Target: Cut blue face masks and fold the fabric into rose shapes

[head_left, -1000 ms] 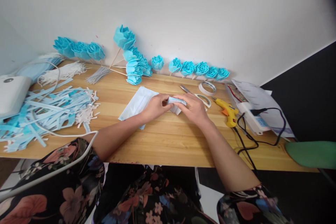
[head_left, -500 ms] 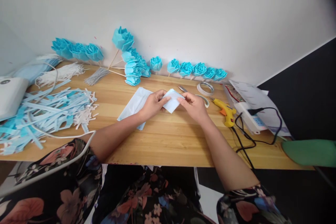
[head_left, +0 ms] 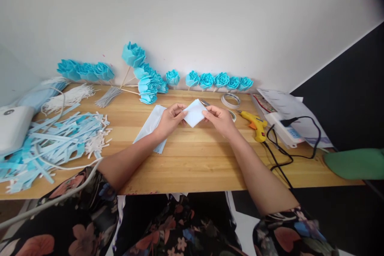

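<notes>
Above the middle of the wooden table, a pale blue fabric square (head_left: 194, 113) is held turned on its corner like a diamond. My left hand (head_left: 172, 121) pinches its left corner between thumb and fingers. On the other side, my right hand (head_left: 221, 121) grips the right corner the same way. Under and beside my left hand lies a flat pale blue fabric sheet (head_left: 149, 127). Scissors (head_left: 204, 102) show only in part behind the square and my right hand.
Blue fabric flowers (head_left: 207, 81) line the wall. Cut blue strips (head_left: 64, 132) are heaped at left beside a white device (head_left: 15, 128). Tape rolls (head_left: 231, 100), a yellow glue gun (head_left: 255, 124) and a power strip (head_left: 285, 130) with black cords sit at right, near a green object (head_left: 354, 164).
The square is spread wider between my hands, showing more of its face. My left hand has moved slightly left. The whole view has tilted a little.
</notes>
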`<state>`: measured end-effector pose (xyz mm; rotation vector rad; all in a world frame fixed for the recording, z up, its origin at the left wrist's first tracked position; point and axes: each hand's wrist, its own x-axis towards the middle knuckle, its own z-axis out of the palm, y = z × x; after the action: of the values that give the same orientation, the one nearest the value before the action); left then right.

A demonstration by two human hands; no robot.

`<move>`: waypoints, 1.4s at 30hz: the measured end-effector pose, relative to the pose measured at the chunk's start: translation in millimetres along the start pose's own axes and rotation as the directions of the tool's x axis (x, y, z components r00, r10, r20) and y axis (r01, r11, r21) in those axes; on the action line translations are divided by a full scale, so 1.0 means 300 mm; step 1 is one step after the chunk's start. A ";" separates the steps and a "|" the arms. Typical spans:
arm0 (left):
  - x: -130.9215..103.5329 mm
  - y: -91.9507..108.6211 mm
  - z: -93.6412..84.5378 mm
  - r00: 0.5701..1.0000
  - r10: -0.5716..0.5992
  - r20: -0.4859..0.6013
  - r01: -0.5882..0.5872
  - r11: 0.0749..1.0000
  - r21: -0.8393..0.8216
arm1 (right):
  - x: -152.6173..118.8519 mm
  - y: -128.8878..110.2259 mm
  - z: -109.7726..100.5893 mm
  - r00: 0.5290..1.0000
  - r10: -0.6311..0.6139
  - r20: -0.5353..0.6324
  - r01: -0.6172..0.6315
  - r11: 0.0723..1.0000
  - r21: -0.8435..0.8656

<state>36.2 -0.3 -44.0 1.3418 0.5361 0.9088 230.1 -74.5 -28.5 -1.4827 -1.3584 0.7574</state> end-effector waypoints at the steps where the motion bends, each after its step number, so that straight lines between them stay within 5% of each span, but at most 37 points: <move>1: 0.002 -0.001 -0.004 0.999 0.015 -0.030 -0.015 1.000 0.021 | -0.001 -0.004 0.003 1.000 0.007 0.016 -0.007 1.000 0.010; 5: 0.007 -0.001 -0.016 0.992 0.069 -0.109 -0.056 0.991 0.121 | -0.004 -0.013 0.012 0.984 0.060 0.169 -0.063 0.998 0.014; 8: 0.001 0.010 -0.014 0.996 0.078 -0.050 -0.067 0.979 0.195 | -0.007 -0.013 0.011 0.960 0.084 0.268 -0.111 0.990 0.087; 14: -0.030 0.036 0.014 0.992 0.096 0.077 -0.118 0.924 0.364 | -0.010 -0.014 0.007 0.982 0.048 0.181 -0.083 0.978 0.190; 23: -0.017 0.041 -0.008 0.988 -0.091 0.126 0.100 0.992 -0.073 | -0.018 -0.047 -0.010 0.984 0.083 0.161 -0.128 0.947 0.294; 26: -0.008 0.040 -0.016 1.000 -0.011 0.019 0.012 0.999 -0.042 | -0.013 -0.017 -0.004 0.971 0.107 0.213 -0.145 0.975 0.171; 30: -0.008 0.032 -0.015 0.994 0.093 -0.054 -0.084 0.984 0.156 | -0.005 0.031 0.033 0.989 0.038 0.141 -0.011 0.983 -0.186; 35: -0.021 0.017 -0.004 0.978 0.114 0.176 -0.188 0.849 0.494 | -0.002 0.032 0.054 0.985 -0.121 0.125 0.160 0.912 -0.378; 39: -0.037 0.013 0.016 0.858 0.134 0.495 -0.467 0.602 0.648 | 0.001 0.036 0.048 0.979 -0.162 0.126 0.203 0.863 -0.463; 42: -0.047 0.019 0.029 0.788 0.117 0.605 -0.560 0.544 0.624 | 0.004 0.043 0.042 0.977 -0.165 0.131 0.210 0.831 -0.515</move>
<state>33.7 -17.0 -39.2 2.5064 0.2280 0.5794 223.7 -69.3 -44.7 -1.7099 -1.8480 0.3243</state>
